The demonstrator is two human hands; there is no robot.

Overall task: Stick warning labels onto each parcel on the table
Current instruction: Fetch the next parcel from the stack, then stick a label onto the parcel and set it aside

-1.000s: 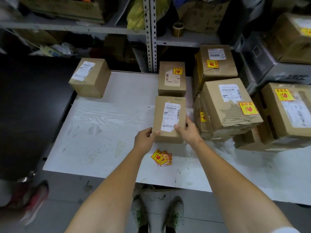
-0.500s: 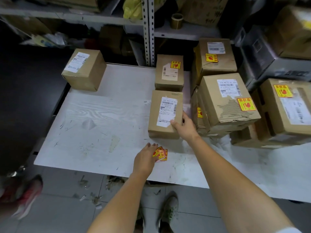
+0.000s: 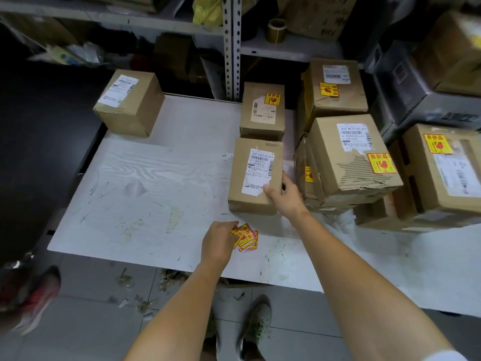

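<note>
White sleeve edge [image 3: 442, 357], scuffed grey-green sneakers [image 3: 256, 326]

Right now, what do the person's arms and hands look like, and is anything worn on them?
The left arm and right arm are bare to the wrists. The left hand and right hand wear no gloves, and no watch, ring or bracelet shows. The only clothing in view is a white sleeve edge high on the right arm, at the picture's bottom corner.
</note>
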